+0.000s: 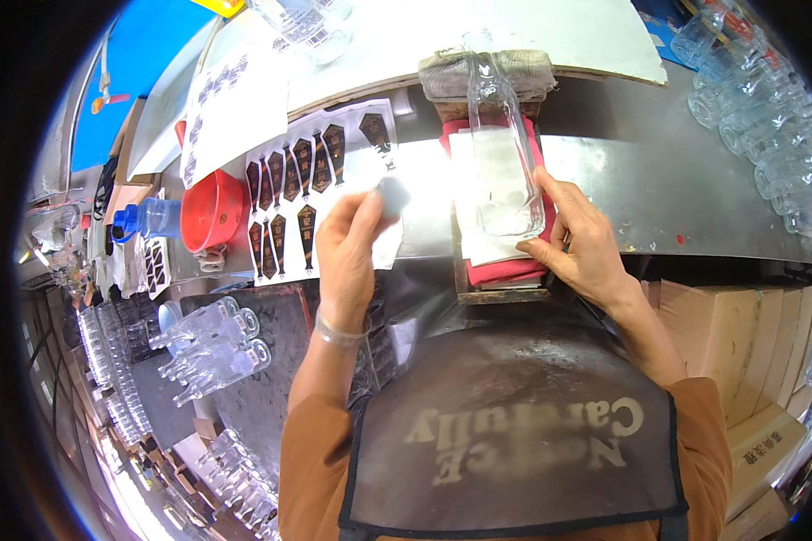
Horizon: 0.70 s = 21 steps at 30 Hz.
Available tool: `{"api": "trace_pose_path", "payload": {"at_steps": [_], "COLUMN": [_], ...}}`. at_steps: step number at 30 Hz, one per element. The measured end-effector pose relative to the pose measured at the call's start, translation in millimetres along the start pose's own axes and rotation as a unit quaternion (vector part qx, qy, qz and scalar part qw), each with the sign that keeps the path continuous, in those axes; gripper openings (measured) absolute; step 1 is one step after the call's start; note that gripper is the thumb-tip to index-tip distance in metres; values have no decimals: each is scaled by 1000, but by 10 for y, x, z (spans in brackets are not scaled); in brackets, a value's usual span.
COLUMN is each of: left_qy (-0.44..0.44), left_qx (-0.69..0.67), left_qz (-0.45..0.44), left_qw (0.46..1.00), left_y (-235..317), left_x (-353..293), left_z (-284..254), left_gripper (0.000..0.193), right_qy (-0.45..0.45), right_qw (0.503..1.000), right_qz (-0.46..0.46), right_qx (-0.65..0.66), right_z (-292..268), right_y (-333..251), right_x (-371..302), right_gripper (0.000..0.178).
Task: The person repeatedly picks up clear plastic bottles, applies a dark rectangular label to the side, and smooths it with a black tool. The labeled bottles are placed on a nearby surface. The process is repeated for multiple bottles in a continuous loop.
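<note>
A clear glass bottle lies on its side on a narrow padded stand, its neck pointing away from me. My right hand grips its base end, thumb at the bottom and fingers along the right side. Under the bottle are white paper and a red cloth; a rolled grey cloth props the neck. In my left hand, thumb and fingers pinch a small dark grey flat piece, slightly blurred. That hand hovers over the right part of a white sheet bearing several dark tie-shaped decals.
Left of the sheet stand a red bowl and a blue-capped bottle. More glass bottles lie at lower left and stand at far right. Cardboard boxes sit below the bench at right. A white board spans the back.
</note>
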<state>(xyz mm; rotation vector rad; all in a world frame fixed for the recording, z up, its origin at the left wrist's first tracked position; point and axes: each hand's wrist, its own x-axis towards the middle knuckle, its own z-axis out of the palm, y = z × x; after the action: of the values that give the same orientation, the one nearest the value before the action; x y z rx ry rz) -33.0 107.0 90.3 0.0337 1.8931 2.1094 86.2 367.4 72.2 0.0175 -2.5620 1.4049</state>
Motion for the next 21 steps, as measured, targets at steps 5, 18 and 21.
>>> {"api": "trace_pose_path", "payload": {"at_steps": [5, 18, 21], "left_qy": [-84, -153, -107], "left_qx": [292, 392, 381], "left_qz": [377, 473, 399], "left_qw": [875, 774, 827], "left_y": [389, 174, 130], "left_x": [174, 133, 354], "left_z": [800, 806, 828], "left_gripper": [15, 22, 54], "right_qy": [1, -81, -14], "right_qw": [1000, 939, 951], "right_qz": [-10, 201, 181], "right_qx": [-4, 266, 251], "right_z": [38, -285, -112], "right_y": [-19, 3, 105], "right_x": [-1, 308, 469], "right_gripper": [79, 50, 53]}}
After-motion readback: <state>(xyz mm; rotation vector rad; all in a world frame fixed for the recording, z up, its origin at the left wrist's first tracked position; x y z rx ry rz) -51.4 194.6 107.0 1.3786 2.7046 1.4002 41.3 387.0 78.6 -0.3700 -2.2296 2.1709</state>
